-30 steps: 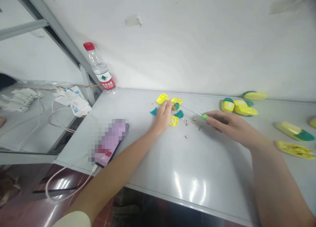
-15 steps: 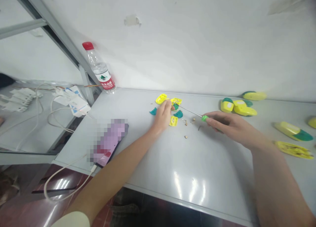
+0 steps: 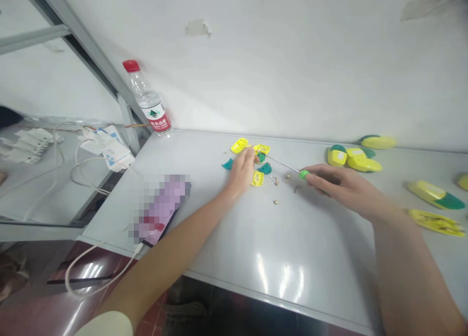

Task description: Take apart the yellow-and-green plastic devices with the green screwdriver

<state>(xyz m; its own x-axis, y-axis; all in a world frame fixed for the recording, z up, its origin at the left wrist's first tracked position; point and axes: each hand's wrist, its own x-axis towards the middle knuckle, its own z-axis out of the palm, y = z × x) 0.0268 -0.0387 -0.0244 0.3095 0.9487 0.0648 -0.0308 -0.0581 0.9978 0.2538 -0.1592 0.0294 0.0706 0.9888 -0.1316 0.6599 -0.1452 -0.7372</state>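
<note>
The right hand (image 3: 341, 187) was clamped on a green-handled screwdriver (image 3: 303, 174), its steel shaft reaching toward the left hand (image 3: 241, 172), which curled over yellow plastic shell pieces (image 3: 261, 149); whether it gripped one, I cannot tell. Small screws (image 3: 287, 178) lay just beside, the surface's front edge (image 3: 278, 304) well nearer the person.

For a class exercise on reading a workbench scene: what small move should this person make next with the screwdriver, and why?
Probably bring the tip of the screwdriver in the right hand onto the green piece at the left hand. The thin shaft already points there, and the left hand is close enough to steady it. The small brass-coloured screws lying nearby suggest fastening work.
</note>
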